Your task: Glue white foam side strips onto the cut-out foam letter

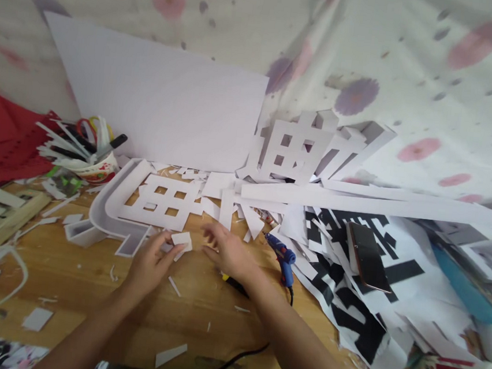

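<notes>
Low over the wooden tabletop (88, 291), beyond loose scraps (37, 319) too many to count, the fingers of my left hand (152, 256) pinch one small white piece (183, 240), not yet fixed to anything; those of my right hand (231, 254) are spread and hold nothing. One blue glue gun (282, 257) lies to the right, apart from both. Just beside my left hand sits one curved white form (126, 230) – I judge its sides mostly done, since walls stand along the bend. Within that bend lies one flat cut-out (165, 201) with four openings; no walls show on it, so it looks less far along. Farther back, one more cut-out (298, 131) leans upright among white forms I cannot count cleanly, and one large white sheet (162, 101) stands before the flowered cloth (244, 22).
</notes>
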`<state>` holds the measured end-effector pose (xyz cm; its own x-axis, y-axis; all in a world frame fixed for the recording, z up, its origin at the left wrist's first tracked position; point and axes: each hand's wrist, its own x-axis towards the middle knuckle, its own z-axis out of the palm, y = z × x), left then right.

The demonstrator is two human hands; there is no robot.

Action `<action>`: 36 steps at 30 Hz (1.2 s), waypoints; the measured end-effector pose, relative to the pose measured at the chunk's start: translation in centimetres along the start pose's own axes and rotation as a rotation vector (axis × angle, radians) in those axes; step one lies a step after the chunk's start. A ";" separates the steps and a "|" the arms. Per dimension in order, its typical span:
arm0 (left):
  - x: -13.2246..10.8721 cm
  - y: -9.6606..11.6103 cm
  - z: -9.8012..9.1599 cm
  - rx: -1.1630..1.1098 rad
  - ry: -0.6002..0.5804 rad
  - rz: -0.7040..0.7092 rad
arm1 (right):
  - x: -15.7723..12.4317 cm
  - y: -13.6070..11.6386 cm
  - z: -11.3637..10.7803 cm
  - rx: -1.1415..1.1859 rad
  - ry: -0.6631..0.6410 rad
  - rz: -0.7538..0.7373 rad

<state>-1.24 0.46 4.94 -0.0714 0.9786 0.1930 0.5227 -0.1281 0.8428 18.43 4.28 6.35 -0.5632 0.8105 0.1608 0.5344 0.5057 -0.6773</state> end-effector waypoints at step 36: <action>-1.4 4.4 5.2 -0.957 -0.179 -0.621 | -6.3 -0.7 -2.4 -0.138 0.036 0.042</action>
<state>5.54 -0.60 5.79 0.0708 0.9146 -0.3982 -0.4235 0.3890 0.8181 23.13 -0.48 7.59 -0.5169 0.8406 0.1622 0.6397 0.5052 -0.5793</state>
